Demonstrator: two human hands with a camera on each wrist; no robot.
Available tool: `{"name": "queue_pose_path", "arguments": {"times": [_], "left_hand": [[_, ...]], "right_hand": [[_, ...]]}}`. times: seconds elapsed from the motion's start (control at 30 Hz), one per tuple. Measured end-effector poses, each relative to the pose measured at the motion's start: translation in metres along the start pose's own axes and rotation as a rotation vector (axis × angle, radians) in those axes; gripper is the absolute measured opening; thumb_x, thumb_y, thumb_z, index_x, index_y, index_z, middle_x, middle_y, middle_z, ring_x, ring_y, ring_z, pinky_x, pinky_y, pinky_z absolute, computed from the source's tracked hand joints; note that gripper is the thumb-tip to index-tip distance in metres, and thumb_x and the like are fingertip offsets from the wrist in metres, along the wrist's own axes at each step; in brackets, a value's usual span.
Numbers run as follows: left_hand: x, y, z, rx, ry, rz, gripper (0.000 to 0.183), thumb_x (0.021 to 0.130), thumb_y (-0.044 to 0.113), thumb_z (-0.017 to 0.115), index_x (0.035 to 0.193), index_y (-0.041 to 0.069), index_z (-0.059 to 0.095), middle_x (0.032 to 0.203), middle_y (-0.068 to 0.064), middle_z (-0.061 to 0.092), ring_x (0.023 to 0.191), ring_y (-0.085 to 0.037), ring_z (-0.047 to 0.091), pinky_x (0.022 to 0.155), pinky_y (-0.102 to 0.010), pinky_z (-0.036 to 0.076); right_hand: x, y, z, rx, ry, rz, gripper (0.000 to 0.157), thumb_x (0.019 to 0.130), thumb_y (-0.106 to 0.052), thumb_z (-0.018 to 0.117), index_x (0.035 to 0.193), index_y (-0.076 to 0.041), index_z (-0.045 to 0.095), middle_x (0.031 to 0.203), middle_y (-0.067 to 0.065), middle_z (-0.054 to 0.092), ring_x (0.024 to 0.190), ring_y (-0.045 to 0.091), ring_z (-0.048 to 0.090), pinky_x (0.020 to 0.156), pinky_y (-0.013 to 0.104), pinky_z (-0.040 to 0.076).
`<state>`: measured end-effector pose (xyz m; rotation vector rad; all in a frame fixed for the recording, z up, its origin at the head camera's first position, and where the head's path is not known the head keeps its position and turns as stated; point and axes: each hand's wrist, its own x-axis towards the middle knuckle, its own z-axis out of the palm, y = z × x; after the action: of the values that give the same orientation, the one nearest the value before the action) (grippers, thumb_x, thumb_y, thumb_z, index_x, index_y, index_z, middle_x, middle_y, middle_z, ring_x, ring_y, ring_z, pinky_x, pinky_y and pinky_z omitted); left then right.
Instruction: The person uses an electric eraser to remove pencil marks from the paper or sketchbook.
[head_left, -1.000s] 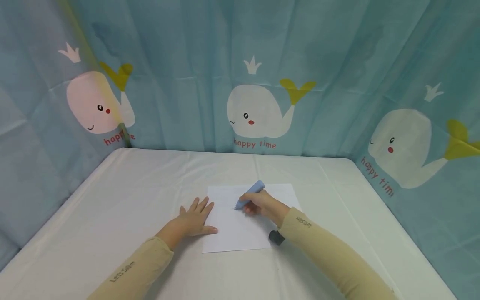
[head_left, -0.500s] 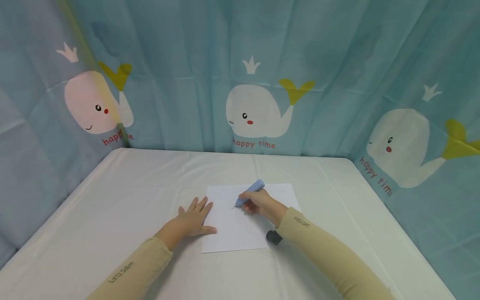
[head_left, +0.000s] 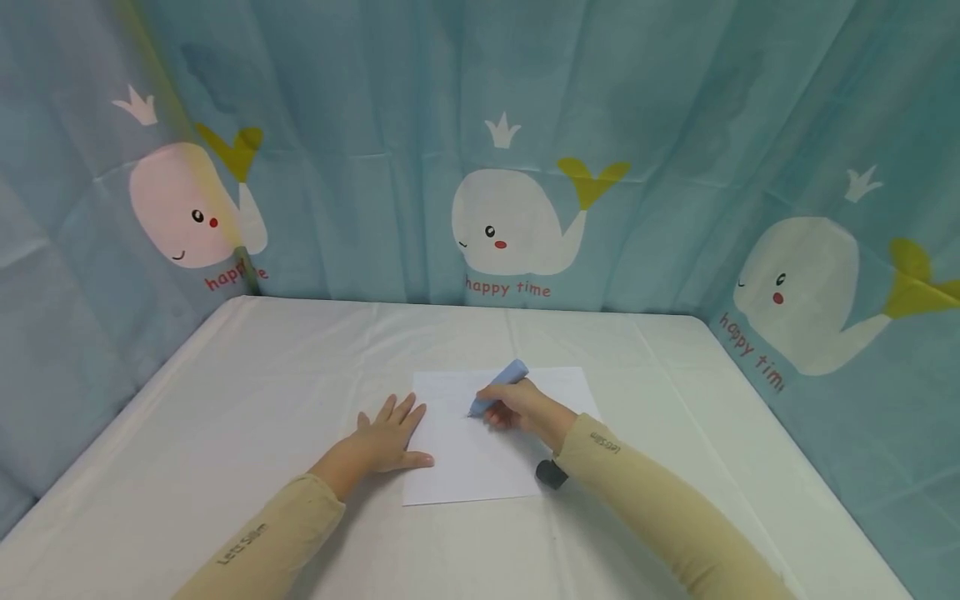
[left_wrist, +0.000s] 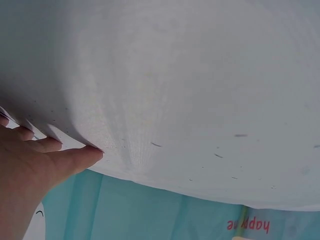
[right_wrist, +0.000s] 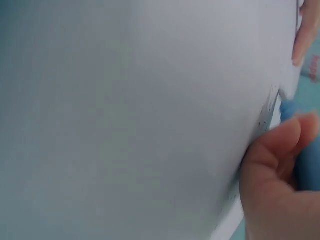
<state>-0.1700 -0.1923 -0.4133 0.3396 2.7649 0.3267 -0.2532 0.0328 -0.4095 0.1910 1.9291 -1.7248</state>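
Observation:
A sheet of white paper (head_left: 480, 467) lies on the white-covered table. In the head view my right hand (head_left: 517, 404) pinches a thick light-blue pen (head_left: 502, 387), its tip down at the paper near a faint short mark. The right wrist view shows the thumb and a finger round the blue pen (right_wrist: 289, 107), whose thin greyish tip meets the sheet. My left hand (head_left: 390, 437) rests with fingers spread over the paper's left edge, the thumb lying on the sheet. In the left wrist view, the left hand (left_wrist: 45, 157) has its fingertips on the white surface.
The white tablecloth (head_left: 285, 383) spreads round the paper. A small black object (head_left: 551, 473) shows beside the right cuff, over the paper's lower right. Behind the table hangs a blue curtain (head_left: 360, 217) with printed whales.
The pen tip has made a small shift on the paper, and a faint short mark now shows by it. The left hand stays in place on the sheet's edge.

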Motion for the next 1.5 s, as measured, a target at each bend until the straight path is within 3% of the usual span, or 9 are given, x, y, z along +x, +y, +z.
{"name": "queue_pose_path", "arguments": {"times": [1.2,1.5], "left_hand": [[0.0009,-0.0014,0.0013,-0.008,-0.007,0.016,0.093,0.088,0.060,0.059,0.152,0.001,0.025,0.159,-0.024,0.012,0.144,-0.048,0.004,0.102,-0.076,0.010],[0.0012,-0.0014,-0.0001,-0.005,-0.003,0.023,0.093,0.088,0.060,0.059,0.152,0.001,0.025,0.158,-0.025,0.012,0.143,-0.048,0.004,0.101,-0.077,0.010]], "right_hand": [[-0.0012,0.0005,0.0013,-0.025,-0.017,-0.002,0.029,0.087,-0.009,0.070,0.106,0.007,0.055,0.066,0.008,0.060,0.051,0.011,0.054,0.052,0.021,0.046],[-0.0010,-0.0008,0.0026,-0.025,0.016,-0.004,0.029,0.086,-0.010,0.071,0.105,0.005,0.055,0.065,0.007,0.060,0.051,0.011,0.054,0.052,0.021,0.047]]}}
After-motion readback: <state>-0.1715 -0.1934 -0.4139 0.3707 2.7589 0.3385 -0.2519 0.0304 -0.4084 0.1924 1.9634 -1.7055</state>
